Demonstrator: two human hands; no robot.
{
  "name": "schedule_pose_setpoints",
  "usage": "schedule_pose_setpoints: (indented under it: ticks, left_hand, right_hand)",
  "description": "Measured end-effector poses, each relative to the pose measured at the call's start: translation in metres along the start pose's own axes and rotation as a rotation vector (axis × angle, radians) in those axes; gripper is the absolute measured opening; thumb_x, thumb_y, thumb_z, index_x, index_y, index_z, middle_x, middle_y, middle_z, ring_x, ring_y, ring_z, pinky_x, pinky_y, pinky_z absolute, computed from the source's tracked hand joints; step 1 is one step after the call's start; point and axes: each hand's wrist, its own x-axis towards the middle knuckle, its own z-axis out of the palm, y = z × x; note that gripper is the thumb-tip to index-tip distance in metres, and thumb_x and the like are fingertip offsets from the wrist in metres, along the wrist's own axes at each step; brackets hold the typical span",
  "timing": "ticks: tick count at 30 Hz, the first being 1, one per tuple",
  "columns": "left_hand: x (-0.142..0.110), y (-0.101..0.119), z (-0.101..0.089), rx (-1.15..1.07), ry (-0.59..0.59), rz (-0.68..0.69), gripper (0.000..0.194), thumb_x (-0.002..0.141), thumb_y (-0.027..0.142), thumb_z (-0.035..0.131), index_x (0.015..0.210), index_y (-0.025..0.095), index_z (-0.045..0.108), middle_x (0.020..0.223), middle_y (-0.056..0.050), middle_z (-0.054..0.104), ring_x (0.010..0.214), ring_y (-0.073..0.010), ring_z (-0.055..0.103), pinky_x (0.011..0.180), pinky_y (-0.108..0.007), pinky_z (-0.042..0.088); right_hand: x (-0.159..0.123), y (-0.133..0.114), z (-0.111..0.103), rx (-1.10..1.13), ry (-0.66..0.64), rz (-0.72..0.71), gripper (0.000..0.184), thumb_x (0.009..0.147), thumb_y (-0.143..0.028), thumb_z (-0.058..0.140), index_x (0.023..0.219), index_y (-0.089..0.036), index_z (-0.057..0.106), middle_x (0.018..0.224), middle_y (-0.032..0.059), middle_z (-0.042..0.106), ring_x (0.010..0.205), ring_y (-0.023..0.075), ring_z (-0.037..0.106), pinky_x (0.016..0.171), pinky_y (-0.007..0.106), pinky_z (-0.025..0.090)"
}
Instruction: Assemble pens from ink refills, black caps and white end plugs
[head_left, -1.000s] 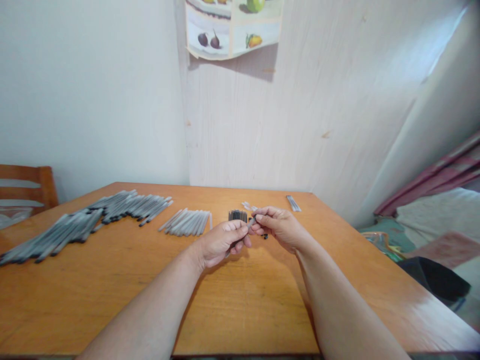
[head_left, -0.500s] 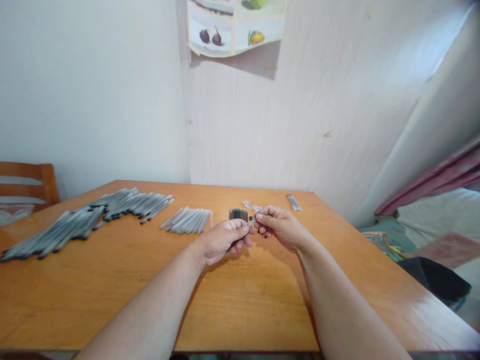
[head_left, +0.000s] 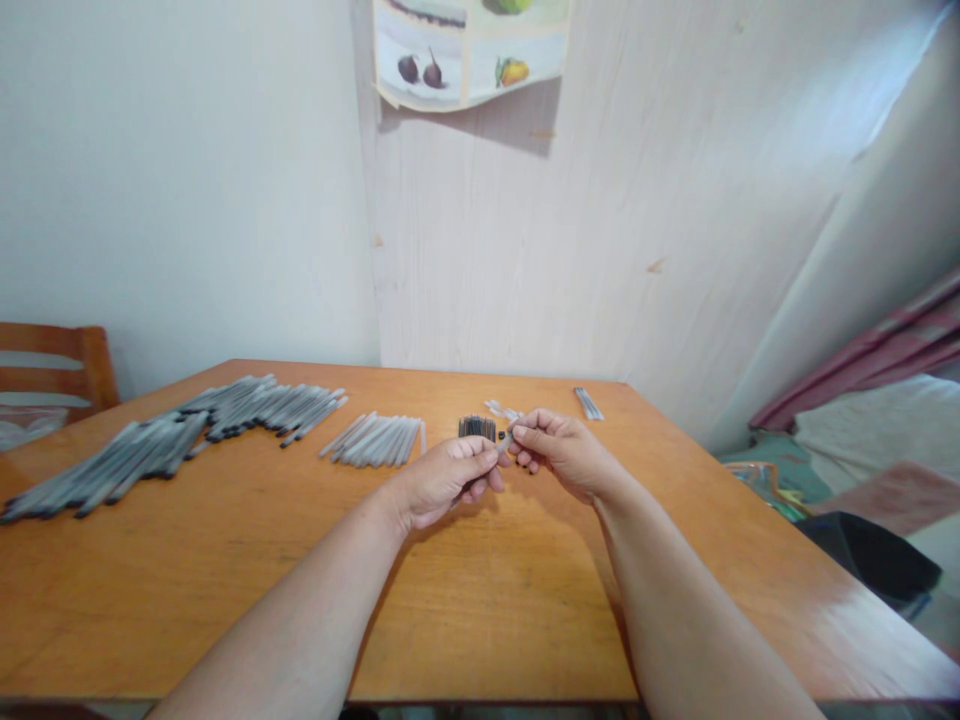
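Observation:
My left hand (head_left: 442,484) and my right hand (head_left: 559,452) meet over the middle of the orange wooden table (head_left: 487,600). Both are closed on one thin grey pen barrel (head_left: 504,442), whose end shows between the fingertips. Just behind the hands lies a small bunch of dark thin refills (head_left: 476,427). A tiny black piece (head_left: 502,464) sits on the table under the hands.
A neat row of clear pen barrels (head_left: 375,441) lies left of the hands. Further left runs a long heap of grey pens (head_left: 165,440). A few loose pieces (head_left: 587,403) rest at the far edge. A wooden chair (head_left: 56,375) stands at the left, bedding at the right.
The hands have hardly moved; the pen barrel now sticks out less between the fingertips. The view has shifted very slightly.

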Motion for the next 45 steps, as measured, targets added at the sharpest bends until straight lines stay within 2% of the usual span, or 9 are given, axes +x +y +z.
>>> schedule_pose_setpoints:
  ticks: [7,14,18,31,39,45]
  left_hand:
    - [0.0015,0.0,0.0003,0.051,0.034,0.008,0.038,0.082,0.049,0.066,0.095,0.013,0.062,0.075,-0.003,0.062,0.054,-0.0062,0.043,0.049,-0.021,0.025]
    - [0.0017,-0.0007,-0.0018,0.002,0.031,-0.007,0.038,0.085,0.049,0.063,0.097,0.013,0.062,0.076,-0.003,0.062,0.054,-0.0056,0.043,0.049,-0.02,0.023]
    - [0.0013,-0.0002,-0.0016,-0.004,0.023,-0.017,0.038,0.084,0.049,0.063,0.098,0.013,0.063,0.076,-0.003,0.063,0.054,-0.0056,0.043,0.049,-0.021,0.023]
    - [0.0003,0.0022,-0.0003,0.034,0.002,0.009,0.039,0.083,0.05,0.065,0.095,0.013,0.062,0.075,-0.003,0.063,0.054,-0.0061,0.043,0.049,-0.02,0.026]
    - [0.0011,0.0019,0.0022,0.051,0.048,0.012,0.036,0.079,0.046,0.07,0.092,0.013,0.062,0.075,-0.003,0.063,0.055,-0.0065,0.046,0.051,-0.02,0.027]
    - [0.0026,0.0003,0.0002,0.048,0.065,0.017,0.035,0.08,0.046,0.069,0.093,0.014,0.062,0.075,-0.003,0.064,0.055,-0.0067,0.046,0.052,-0.021,0.027]
  right_hand:
    - [0.001,0.0007,0.0024,-0.064,0.04,0.008,0.034,0.078,-0.047,0.073,0.079,-0.018,0.056,0.068,-0.001,0.063,0.055,0.0084,0.051,0.049,0.022,0.036]
    - [0.0027,0.0017,0.0012,0.035,0.04,-0.028,0.034,0.078,-0.05,0.071,0.086,-0.018,0.063,0.077,0.0013,0.065,0.057,0.0082,0.051,0.052,0.023,0.036]
    - [0.0025,0.0008,0.0012,0.039,0.04,-0.037,0.033,0.077,-0.048,0.073,0.089,-0.018,0.065,0.075,0.0002,0.063,0.058,0.0086,0.05,0.053,0.023,0.036]
    - [0.002,0.0013,0.0018,-0.046,0.031,-0.031,0.036,0.075,-0.051,0.074,0.075,-0.019,0.057,0.062,-0.0031,0.055,0.053,0.0089,0.044,0.051,0.024,0.033]
    - [0.0045,0.0061,0.0049,-0.144,0.11,-0.028,0.04,0.076,-0.056,0.071,0.072,-0.02,0.055,0.057,-0.0032,0.055,0.049,0.0088,0.042,0.048,0.024,0.031]
    - [0.0047,0.0032,0.006,-0.017,0.099,-0.026,0.037,0.079,-0.056,0.068,0.076,-0.02,0.062,0.069,0.0008,0.062,0.054,0.0101,0.047,0.05,0.025,0.033]
